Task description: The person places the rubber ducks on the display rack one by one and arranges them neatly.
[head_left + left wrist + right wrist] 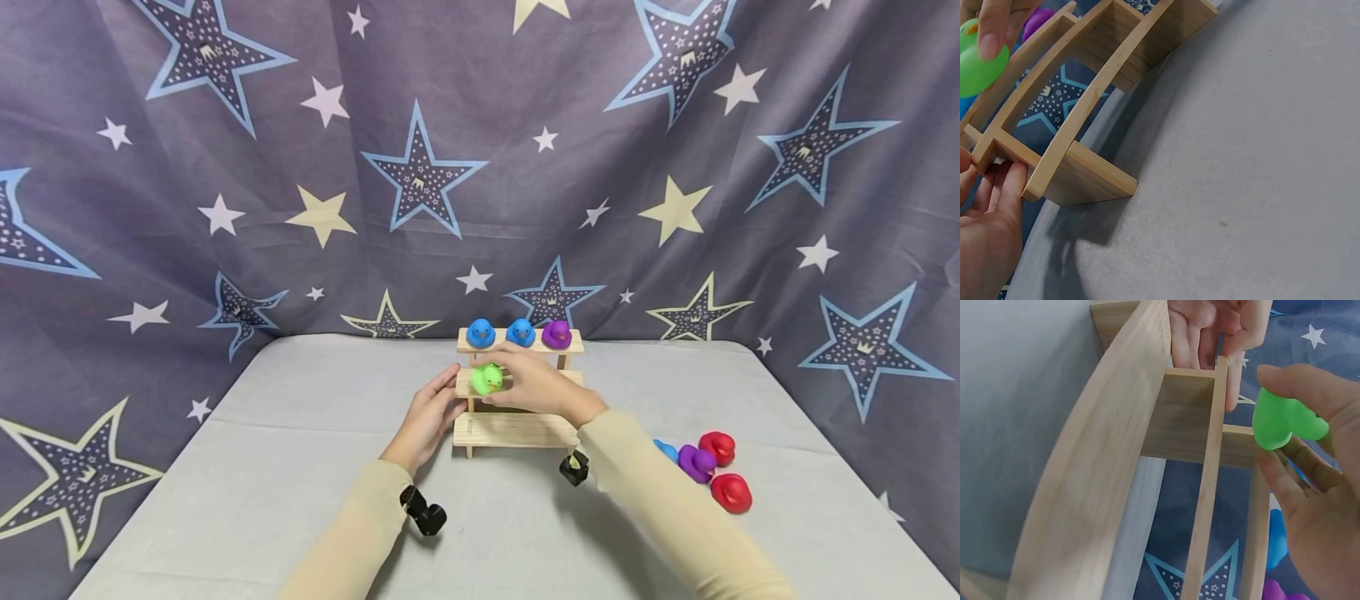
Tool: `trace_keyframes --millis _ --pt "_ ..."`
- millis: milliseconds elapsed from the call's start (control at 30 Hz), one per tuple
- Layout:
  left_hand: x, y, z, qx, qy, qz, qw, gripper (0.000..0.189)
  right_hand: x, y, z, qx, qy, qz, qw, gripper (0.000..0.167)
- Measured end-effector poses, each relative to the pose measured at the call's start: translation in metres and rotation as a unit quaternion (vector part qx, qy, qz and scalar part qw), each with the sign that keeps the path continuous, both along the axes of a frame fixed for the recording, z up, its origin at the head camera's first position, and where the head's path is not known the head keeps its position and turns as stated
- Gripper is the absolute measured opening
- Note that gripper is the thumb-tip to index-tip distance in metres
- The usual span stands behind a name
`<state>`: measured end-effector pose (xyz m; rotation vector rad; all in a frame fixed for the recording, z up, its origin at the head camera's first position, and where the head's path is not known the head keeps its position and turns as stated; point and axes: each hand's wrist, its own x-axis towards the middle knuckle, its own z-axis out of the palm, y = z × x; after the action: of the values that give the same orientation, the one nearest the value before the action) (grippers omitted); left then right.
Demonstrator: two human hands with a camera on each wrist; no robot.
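Observation:
A three-tier wooden stand (516, 430) is on the table. My right hand (542, 385) pinches a green rubber duck (488, 379) between thumb and fingers at the left end of the middle tier. In the right wrist view the green duck (1272, 422) appears beside the edge of that tier. My left hand (427, 419) holds the left end of the stand, its thumb and fingers about the middle tier's end in the left wrist view. Along the top tier sit two blue ducks (481, 334) and a purple duck (557, 335).
To the right on the grey tabletop (315, 400) lies a group of ducks: two red ones (731, 492), a purple one (697, 463) and a blue one (664, 450), partly hidden by my right sleeve. A star-patterned curtain (450, 83) hangs behind the table.

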<state>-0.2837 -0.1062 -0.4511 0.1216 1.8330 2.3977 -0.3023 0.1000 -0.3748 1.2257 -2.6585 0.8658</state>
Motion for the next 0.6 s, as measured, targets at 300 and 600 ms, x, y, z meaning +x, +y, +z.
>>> trace_keyframes --millis 300,600 --pt "-0.001 0.000 -0.001 -0.001 0.002 -0.003 1.0000 0.055 -0.006 -0.010 -0.008 0.000 0.000 -0.007 1.0000 0.053" --pt "-0.001 0.000 -0.001 -0.002 0.001 -0.001 1.0000 0.056 -0.013 -0.013 -0.019 -0.014 -0.005 -0.025 0.9996 0.057"
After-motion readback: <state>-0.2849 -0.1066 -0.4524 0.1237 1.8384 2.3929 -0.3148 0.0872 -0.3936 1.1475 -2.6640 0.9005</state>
